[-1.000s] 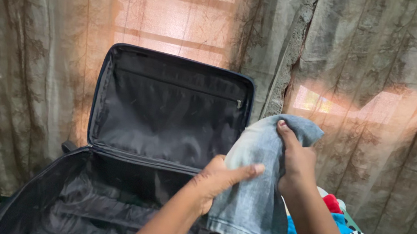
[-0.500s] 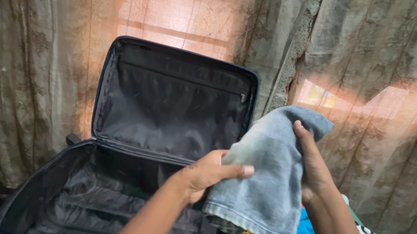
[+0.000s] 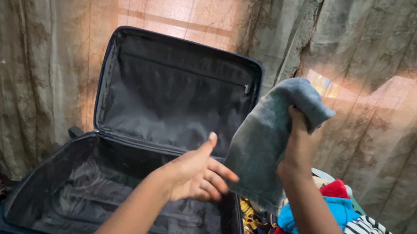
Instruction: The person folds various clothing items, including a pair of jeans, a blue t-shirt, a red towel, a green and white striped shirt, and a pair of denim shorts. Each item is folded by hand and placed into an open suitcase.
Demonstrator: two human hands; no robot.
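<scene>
- Open black suitcase [image 3: 90,204], lid upright, interior bare.
- Clothes pile [image 3: 314,232] just beside its right edge: blue, red, striped garments.

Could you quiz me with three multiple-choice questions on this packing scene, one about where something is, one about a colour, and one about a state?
1. Where does the heap of clothes lie?
A. Inside the suitcase
B. To the right of the suitcase
C. On the suitcase lid

2. What colour is the folded garment held up in the air?
A. Faded blue-grey
B. Bright red
C. Yellow

3. How is the left hand?
A. Closed on the garment
B. Resting on the curtain
C. Open, holding nothing

Answers:
1 B: the clothes pile up beside the suitcase, whose dark lining shows bare.
2 A: the cloth looks like washed-out denim.
3 C: its fingers are spread beside the garment, which only the right hand grips.
</scene>
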